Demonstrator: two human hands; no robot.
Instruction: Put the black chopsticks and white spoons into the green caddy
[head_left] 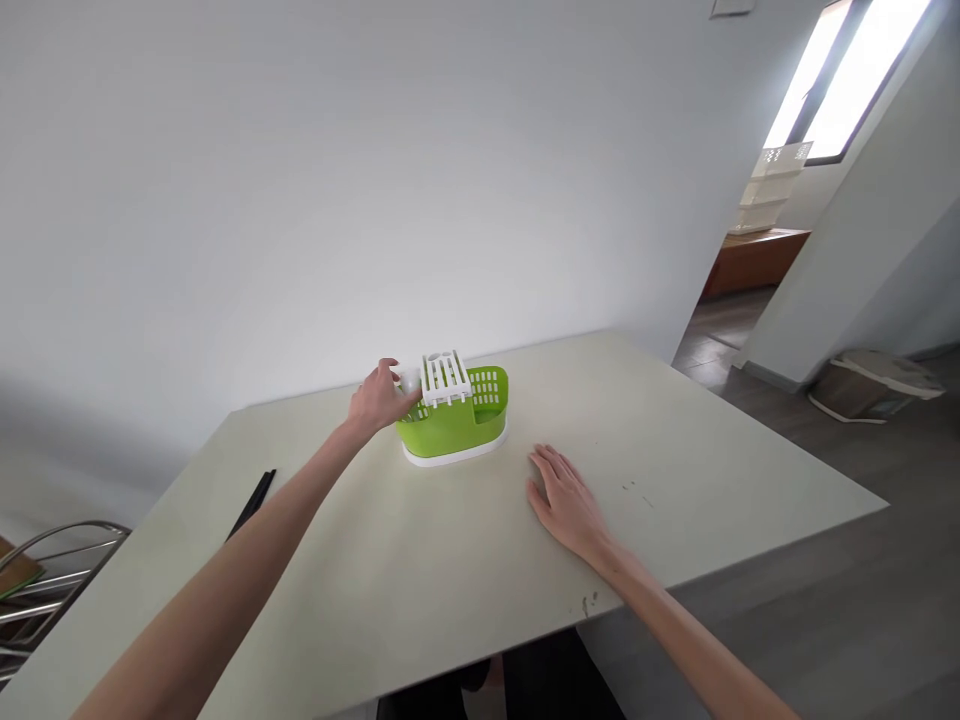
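Observation:
A green caddy [450,433] with slotted ends and a white base stands on the table near the wall. Across its middle sits a white slotted rack [446,378]. At the caddy's left end, my left hand [379,397] has its thumb and fingers around a pale, rounded object [410,381], perhaps a spoon's bowl; its lower part is down inside the caddy. My right hand [566,505] lies flat on the tabletop, right of the caddy and apart from it, fingers stretched out and holding nothing.
A pair of black sticks, like chopsticks [255,500], lies on the table [360,590] beyond my left forearm. A metal rack [60,590] is beside the left edge. The wall closes off the back. On the floor at right is a lidded bin [870,385].

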